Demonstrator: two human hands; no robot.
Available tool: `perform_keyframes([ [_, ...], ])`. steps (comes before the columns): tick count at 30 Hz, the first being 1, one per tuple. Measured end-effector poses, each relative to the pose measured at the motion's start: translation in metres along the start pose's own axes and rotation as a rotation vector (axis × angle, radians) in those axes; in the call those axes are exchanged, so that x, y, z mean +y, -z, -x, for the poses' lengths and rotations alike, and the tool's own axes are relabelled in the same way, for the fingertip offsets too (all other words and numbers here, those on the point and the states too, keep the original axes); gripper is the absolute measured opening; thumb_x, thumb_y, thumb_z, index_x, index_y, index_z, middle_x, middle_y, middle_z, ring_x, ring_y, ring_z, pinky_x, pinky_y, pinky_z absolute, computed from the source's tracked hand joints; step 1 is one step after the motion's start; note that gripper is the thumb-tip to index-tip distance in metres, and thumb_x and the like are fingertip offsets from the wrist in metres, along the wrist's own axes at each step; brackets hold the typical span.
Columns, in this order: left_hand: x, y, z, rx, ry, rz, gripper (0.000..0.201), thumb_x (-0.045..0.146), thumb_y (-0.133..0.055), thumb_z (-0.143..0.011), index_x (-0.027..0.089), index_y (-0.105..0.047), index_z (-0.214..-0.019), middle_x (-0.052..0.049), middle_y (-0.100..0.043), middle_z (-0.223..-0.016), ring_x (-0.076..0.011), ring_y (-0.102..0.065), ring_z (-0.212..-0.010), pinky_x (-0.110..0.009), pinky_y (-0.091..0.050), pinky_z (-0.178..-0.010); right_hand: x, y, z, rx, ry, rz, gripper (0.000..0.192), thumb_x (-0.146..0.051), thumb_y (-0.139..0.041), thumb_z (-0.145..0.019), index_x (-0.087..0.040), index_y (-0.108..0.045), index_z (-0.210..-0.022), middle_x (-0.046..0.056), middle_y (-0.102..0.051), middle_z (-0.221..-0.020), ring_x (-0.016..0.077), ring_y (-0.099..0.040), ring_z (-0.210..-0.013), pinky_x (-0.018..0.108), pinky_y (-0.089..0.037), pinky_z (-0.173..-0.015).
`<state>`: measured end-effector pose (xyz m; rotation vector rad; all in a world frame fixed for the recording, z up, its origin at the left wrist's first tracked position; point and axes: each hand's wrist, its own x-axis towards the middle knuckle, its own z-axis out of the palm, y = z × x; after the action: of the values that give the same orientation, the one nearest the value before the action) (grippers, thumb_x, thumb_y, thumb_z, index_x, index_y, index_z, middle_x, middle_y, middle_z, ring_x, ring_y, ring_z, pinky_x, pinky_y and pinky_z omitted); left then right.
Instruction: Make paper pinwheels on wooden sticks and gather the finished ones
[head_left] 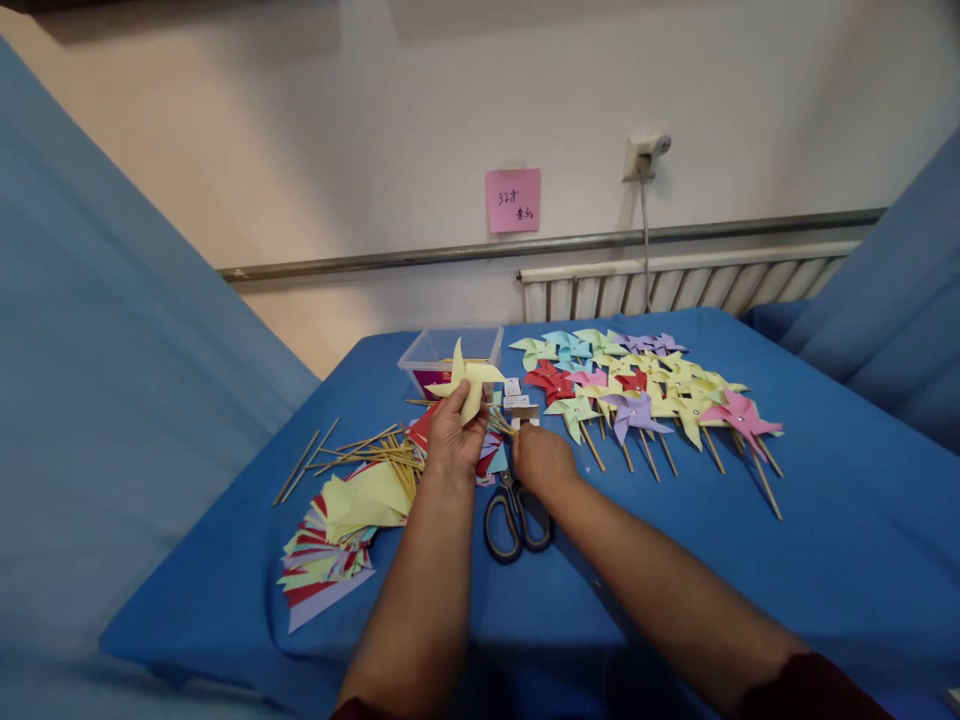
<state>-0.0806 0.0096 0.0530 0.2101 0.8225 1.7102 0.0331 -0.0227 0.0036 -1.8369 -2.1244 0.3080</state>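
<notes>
Left hand [452, 437] fingers around a yellow pinwheel [466, 383] before the clear tub [420, 352], contents unclear; right fingers hidden.

I see my left hand [452, 440] pinching a pale yellow pinwheel [466, 386] of matt folded paper, with thin bare wooden sticks [360, 452] and flat matt paper squares [337, 535] beside it. The table cover [825, 520] looks like soft matt blue cloth (slightly creased); the scissors [516, 520] have glossy black plastic handles, the tub [444, 352] is clear plastic.
</notes>
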Motion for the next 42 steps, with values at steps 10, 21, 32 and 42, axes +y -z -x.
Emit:
perform_keyframes([
  [10, -0.008, 0.005, -0.006, 0.039, -0.058, -0.1, 0.009, 0.009, -0.071, -0.075, 0.012, -0.064, -0.08, -0.003, -0.069, -0.071, -0.012, -0.065, -0.057, -0.02, -0.049, -0.047, 0.026, 0.015, 0.008, 0.106, 0.13, -0.03, 0.034, -0.03, -0.039, -0.098, -0.016, -0.07, -0.098, 0.015, -0.067, -0.098, 0.0217, -0.067, -0.081, 0.029, -0.047, -0.069],
  [21, -0.039, 0.005, -0.002, -0.06, 0.021, -0.199, 0.009, 0.009, -0.072, -0.073, 0.01, -0.066, -0.079, -0.004, -0.07, -0.073, -0.0119, -0.064, -0.057, -0.02, -0.049, -0.048, 0.052, -0.001, -0.011, 0.408, 0.038, -1.206, 0.022, -0.041, -0.066, -0.078, -0.019, -0.063, -0.081, -0.001, -0.064, -0.065, 0.0144, -0.059, -0.057, 0.026, -0.045, -0.056],
  [32, -0.032, 0.001, 0.002, -0.032, 0.088, -0.151, 0.013, 0.01, -0.071, -0.074, 0.011, -0.066, -0.086, -0.004, -0.069, -0.074, -0.0116, -0.064, -0.059, -0.02, -0.05, -0.049, 0.066, 0.032, -0.019, 0.575, -0.051, -1.483, 0.03, -0.049, -0.062, -0.081, -0.021, -0.051, -0.082, 0.001, -0.069, -0.077, 0.0116, -0.058, -0.051, 0.021, -0.036, -0.042],
  [42, -0.041, 0.003, 0.007, -0.118, -0.043, -0.301, 0.024, 0.017, -0.082, -0.06, 0.011, -0.067, -0.077, -0.005, -0.071, -0.072, -0.0118, -0.063, -0.057, -0.021, -0.048, -0.051, 0.054, 0.02, -0.005, 0.246, 0.143, -1.288, 0.024, -0.04, -0.063, -0.081, -0.02, -0.064, -0.095, 0.0, -0.066, -0.076, 0.0128, -0.056, -0.06, 0.025, -0.044, -0.055],
])
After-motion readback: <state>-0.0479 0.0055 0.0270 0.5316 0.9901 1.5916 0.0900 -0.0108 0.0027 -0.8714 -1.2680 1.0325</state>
